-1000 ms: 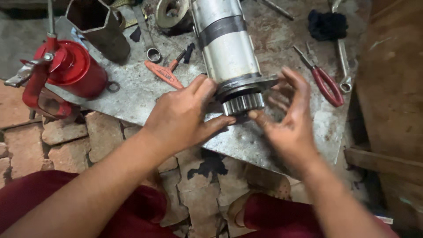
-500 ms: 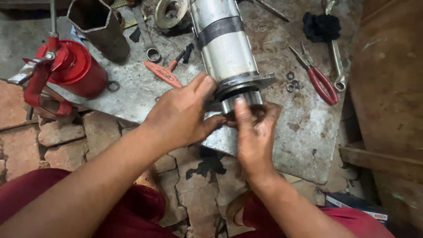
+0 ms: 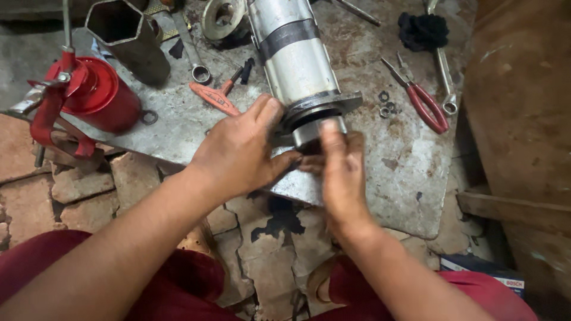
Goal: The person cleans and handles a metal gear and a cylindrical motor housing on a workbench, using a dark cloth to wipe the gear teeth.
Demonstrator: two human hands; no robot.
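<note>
Steel plate (image 3: pixel 380 178), grey and scuffed, lies on cracked stone as a bench, with the long silver cylindrical motor body (image 3: pixel 295 59) lying on it, flanged end toward the person so the shaft is within reach. Left hand (image 3: pixel 241 151) braces the flange; right hand (image 3: pixel 339 172) closes its fingers round the shaft end, hiding it. Red oil can (image 3: pixel 98 95), red-handled pliers (image 3: pixel 419 98) and small nuts (image 3: pixel 386 104) sit aside, near.

Light: dim, soft daylight falling from above – glaring faintly off the silver cylinder (image 3: pixel 295 56).
Focus: edges softening, darkening.
</note>
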